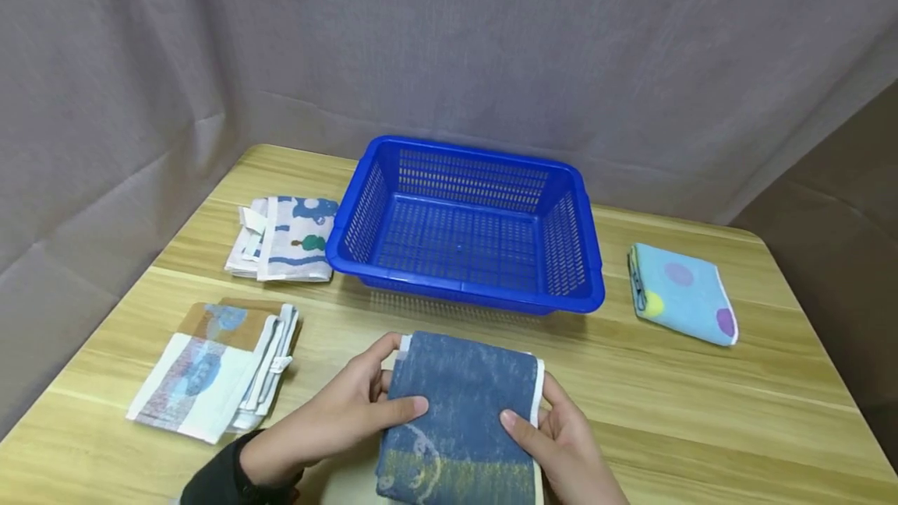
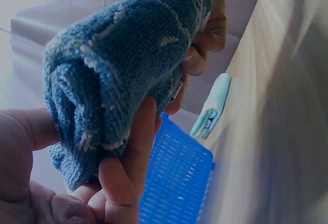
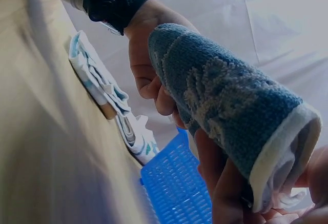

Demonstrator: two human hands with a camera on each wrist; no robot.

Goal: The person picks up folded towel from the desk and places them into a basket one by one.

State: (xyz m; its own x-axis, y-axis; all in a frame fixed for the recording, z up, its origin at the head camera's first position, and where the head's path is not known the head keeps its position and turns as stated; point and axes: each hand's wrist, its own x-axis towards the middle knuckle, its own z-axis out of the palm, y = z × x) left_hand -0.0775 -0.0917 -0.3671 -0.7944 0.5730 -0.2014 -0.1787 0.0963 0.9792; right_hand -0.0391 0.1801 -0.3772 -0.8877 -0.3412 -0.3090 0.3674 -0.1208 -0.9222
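Observation:
A folded dark blue towel (image 1: 466,396) with a yellowish band and white edging is held up above the near side of the table. My left hand (image 1: 351,407) grips its left edge, thumb on top and fingers beneath. At the opposite edge my right hand (image 1: 564,446) pinches it the same way. The left wrist view shows the towel's thick folded layers (image 2: 118,65) between thumb and fingers. In the right wrist view, the white-hemmed end of the towel (image 3: 230,101) lies in the right hand's grasp. Both hands are in front of a blue plastic basket (image 1: 459,291).
The basket stands at the table's back middle, nothing inside. A white towel with blue and green pattern (image 1: 298,240) lies against its left side. Nearer on the left is a brown-and-white folded towel (image 1: 203,372). A light blue dotted towel (image 1: 684,294) lies at the right.

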